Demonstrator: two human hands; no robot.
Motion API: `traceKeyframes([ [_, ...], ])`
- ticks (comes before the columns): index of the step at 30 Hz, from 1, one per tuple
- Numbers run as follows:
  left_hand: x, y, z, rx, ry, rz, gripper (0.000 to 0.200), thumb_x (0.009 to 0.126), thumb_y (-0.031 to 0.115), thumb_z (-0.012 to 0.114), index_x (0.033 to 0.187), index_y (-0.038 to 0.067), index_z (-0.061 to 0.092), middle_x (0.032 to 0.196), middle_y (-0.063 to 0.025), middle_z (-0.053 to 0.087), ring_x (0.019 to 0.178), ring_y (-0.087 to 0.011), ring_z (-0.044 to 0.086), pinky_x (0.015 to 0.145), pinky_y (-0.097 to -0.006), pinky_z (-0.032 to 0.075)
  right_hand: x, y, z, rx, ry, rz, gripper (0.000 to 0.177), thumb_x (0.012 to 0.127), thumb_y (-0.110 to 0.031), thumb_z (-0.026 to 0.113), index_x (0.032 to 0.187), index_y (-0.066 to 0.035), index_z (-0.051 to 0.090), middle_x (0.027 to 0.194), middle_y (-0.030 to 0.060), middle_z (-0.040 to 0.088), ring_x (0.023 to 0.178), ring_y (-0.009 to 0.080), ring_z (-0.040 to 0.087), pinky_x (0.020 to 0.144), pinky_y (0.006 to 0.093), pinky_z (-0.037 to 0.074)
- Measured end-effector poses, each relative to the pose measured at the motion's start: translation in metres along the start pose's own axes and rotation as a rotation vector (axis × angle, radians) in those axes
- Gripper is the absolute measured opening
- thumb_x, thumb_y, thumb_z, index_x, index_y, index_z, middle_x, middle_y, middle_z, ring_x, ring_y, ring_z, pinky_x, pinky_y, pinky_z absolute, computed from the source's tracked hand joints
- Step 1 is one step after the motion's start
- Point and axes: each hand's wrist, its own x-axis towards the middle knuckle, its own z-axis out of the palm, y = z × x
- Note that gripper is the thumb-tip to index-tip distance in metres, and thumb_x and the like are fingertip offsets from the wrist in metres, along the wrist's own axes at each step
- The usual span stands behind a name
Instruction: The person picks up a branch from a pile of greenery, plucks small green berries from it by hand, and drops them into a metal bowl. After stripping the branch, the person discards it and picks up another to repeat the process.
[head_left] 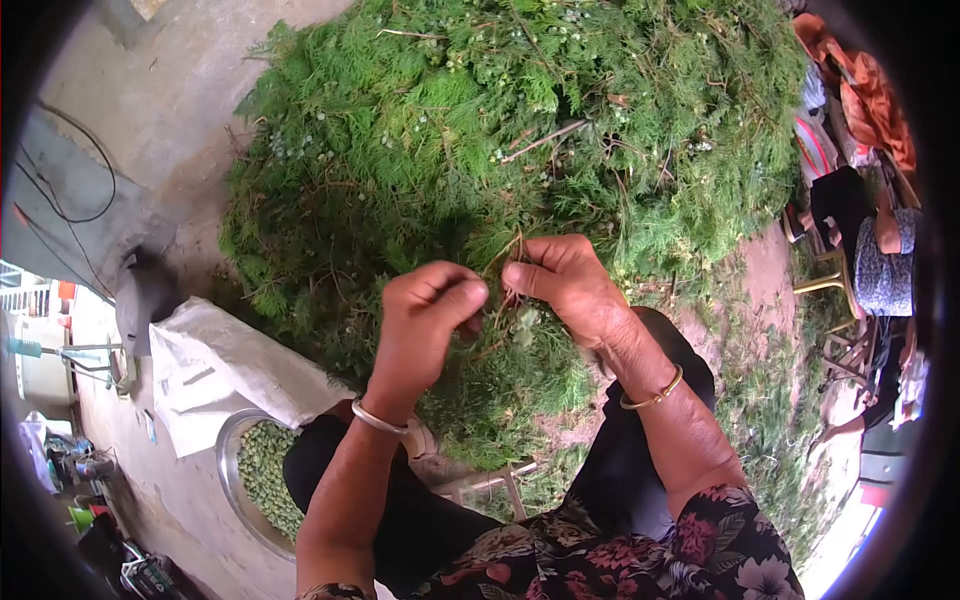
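Note:
My right hand (570, 285) pinches a thin brown-stemmed evergreen sprig (518, 243) between thumb and fingers. Close beside it, my left hand (435, 310) is closed, thumb against curled fingers; whatever lies inside is hidden. Both hands are held above a large heap of flat-leaved evergreen branches (420, 120), which carry small pale green cones (570, 30). More green foliage (520, 400) hangs below my hands, between my knees. To the left, a metal basin (228, 470) holds many small green cones (268, 475).
A white woven sack (220, 365) lies between basin and heap. Cables (110, 190) run along the left side. At right, another person (885, 260) in patterned clothing sits near orange cloth (870, 100). Scattered green bits (750, 420) cover the ground there.

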Motion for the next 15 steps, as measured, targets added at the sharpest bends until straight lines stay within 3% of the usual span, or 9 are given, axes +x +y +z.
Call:
traceKeyframes([
  [1, 0.002, 0.000, -0.001, 0.002, -0.005, 0.001, 0.009, 0.085, 0.007, 0.061, 0.085, -0.002, 0.062, 0.070, -0.0037, 0.060, 0.057, -0.0075, 0.053, 0.051, -0.0224, 0.043, -0.001, -0.007, 0.001, -0.005, 0.058, 0.072, 0.012, 0.085, -0.009, 0.063, 0.080, 0.002, 0.065, 0.068, 0.0017, 0.062, 0.062, 0.0065, 0.053, 0.054, 0.0245, 0.044],
  [3, 0.006, 0.000, -0.009, -0.395, 0.133, 0.043, 0.010, 0.083, 0.003, 0.059, 0.091, -0.001, 0.060, 0.074, -0.0054, 0.060, 0.055, -0.0069, 0.050, 0.050, -0.0221, 0.041, -0.003, -0.013, -0.001, -0.052, 0.097, 0.134, 0.013, 0.086, -0.010, 0.063, 0.082, 0.003, 0.065, 0.070, 0.0041, 0.064, 0.058, 0.0074, 0.054, 0.050, 0.0237, 0.044],
  [5, 0.005, 0.006, -0.010, -0.449, 0.117, 0.012, 0.014, 0.080, -0.001, 0.058, 0.094, 0.000, 0.057, 0.077, -0.0059, 0.060, 0.054, -0.0069, 0.048, 0.048, -0.0217, 0.039, 0.000, 0.000, -0.004, 0.085, 0.185, 0.151, 0.014, 0.086, -0.008, 0.063, 0.079, 0.004, 0.064, 0.068, 0.0047, 0.062, 0.054, 0.0082, 0.055, 0.044, 0.0234, 0.043],
  [7, -0.001, 0.006, -0.007, 0.005, 0.037, 0.019, 0.016, 0.078, -0.003, 0.061, 0.093, 0.001, 0.058, 0.080, -0.0054, 0.059, 0.058, -0.0063, 0.049, 0.049, -0.0223, 0.040, -0.001, -0.004, -0.003, 0.064, 0.203, 0.148, 0.015, 0.086, -0.007, 0.063, 0.079, 0.006, 0.062, 0.067, 0.0058, 0.061, 0.052, 0.0102, 0.056, 0.042, 0.0247, 0.045],
  [9, 0.001, -0.008, 0.006, 0.300, -0.029, 0.331, 0.029, 0.070, 0.000, 0.074, 0.094, 0.001, 0.058, 0.079, -0.0013, 0.058, 0.064, -0.0058, 0.050, 0.055, -0.0200, 0.042, -0.001, -0.004, 0.000, 0.078, 0.254, 0.201, 0.014, 0.086, -0.006, 0.062, 0.081, 0.007, 0.062, 0.069, 0.0072, 0.061, 0.053, 0.0114, 0.057, 0.043, 0.0254, 0.046],
  [15, -0.006, -0.018, 0.025, 0.434, 0.015, 0.209, 0.034, 0.069, 0.004, 0.079, 0.093, 0.001, 0.056, 0.079, -0.0015, 0.058, 0.069, -0.0067, 0.053, 0.060, -0.0218, 0.045, 0.000, 0.001, -0.003, 0.129, 0.242, 0.222, 0.013, 0.087, -0.005, 0.060, 0.082, 0.008, 0.061, 0.070, 0.0087, 0.061, 0.055, 0.0128, 0.058, 0.044, 0.0264, 0.047],
])
